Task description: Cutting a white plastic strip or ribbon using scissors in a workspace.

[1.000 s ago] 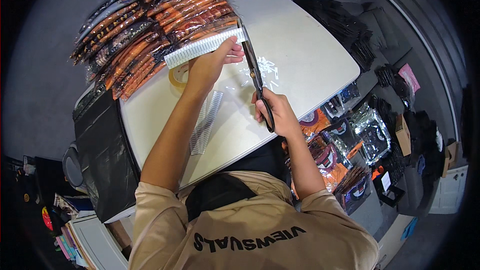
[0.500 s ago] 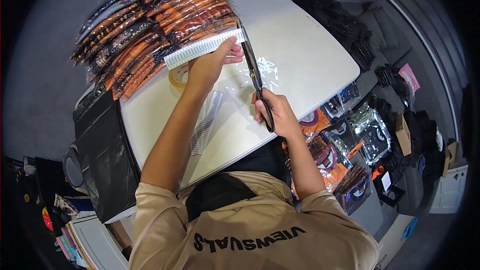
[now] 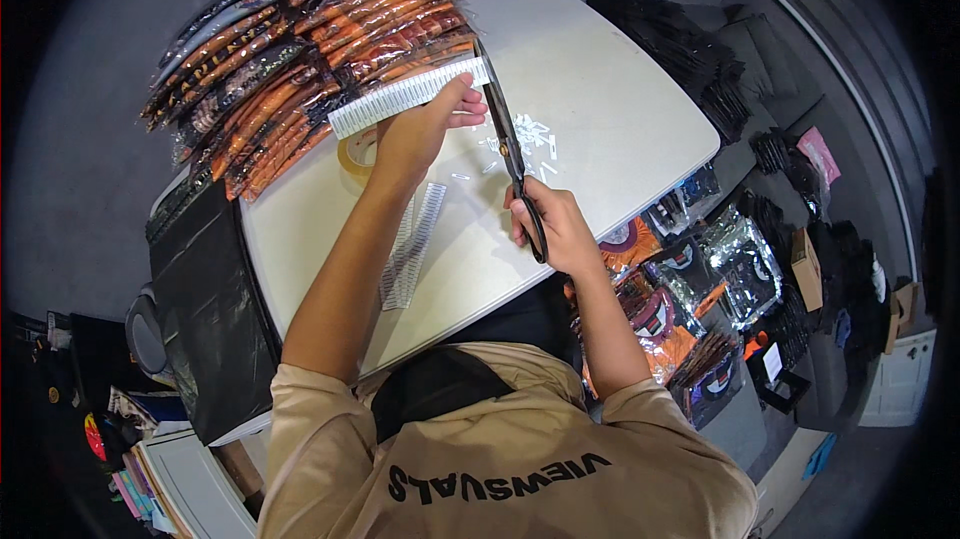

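My left hand (image 3: 425, 124) grips a long strip of small white printed labels (image 3: 355, 115), held slanting in front of the bagged garments. My right hand (image 3: 553, 226) is closed on the handles of big black scissors (image 3: 508, 147); their blades point away from me, at the right end of the strip. Small cut white pieces (image 3: 534, 137) lie scattered beside the blades on the white table (image 3: 610, 79). More label strips (image 3: 415, 239) lie nearer me, and a roll of yellowish tape (image 3: 353, 159) sits partly hidden behind my left wrist.
Tall stacks of orange and black bagged garments (image 3: 380, 9) fill the back left. Black plastic sheets (image 3: 205, 299) hang at the left edge. Dark bags (image 3: 680, 49), packaged garments (image 3: 680, 284) and a cardboard box (image 3: 806, 269) lie along the right, beyond the table's edge.
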The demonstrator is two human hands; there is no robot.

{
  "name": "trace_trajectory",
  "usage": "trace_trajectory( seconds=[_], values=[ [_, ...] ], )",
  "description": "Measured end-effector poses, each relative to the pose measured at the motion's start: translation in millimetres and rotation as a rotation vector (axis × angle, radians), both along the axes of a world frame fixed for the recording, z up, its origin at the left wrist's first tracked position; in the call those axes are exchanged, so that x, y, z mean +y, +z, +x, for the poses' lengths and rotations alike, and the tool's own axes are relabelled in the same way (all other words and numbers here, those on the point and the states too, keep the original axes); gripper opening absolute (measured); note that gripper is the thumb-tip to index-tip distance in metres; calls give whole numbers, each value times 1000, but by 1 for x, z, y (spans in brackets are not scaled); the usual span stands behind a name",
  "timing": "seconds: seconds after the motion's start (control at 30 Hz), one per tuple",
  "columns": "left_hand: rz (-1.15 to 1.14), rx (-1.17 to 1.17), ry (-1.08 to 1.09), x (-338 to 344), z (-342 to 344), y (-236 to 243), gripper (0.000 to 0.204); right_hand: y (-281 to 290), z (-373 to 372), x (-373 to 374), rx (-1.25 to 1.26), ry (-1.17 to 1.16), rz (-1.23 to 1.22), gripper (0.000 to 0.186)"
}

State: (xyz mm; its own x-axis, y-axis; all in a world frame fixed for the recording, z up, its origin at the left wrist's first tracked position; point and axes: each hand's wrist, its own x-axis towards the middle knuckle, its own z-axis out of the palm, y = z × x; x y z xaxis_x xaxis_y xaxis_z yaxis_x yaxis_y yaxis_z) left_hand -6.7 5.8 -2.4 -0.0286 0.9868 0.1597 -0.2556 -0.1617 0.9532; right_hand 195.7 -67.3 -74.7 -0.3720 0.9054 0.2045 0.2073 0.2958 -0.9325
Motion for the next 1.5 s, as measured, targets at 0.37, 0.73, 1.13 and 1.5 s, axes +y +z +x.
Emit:
trace_trajectory(
  seconds=[0.37,0.73,1.13,1.5],
  values=[
    [22,9,22,0,1,-1,28,4,-1,-1,-11,-7,-1,27],
    [-30,17,17,4,-4,-6,25,-1,-2,1,56,-113,-73,27],
    [-46,259,-126,6,4,-41,22,6,-4,45,361,-174,-171,20],
    [2,319,-207,4,10,-45,18,7,-14,66,462,-232,-169,21]
  ],
)
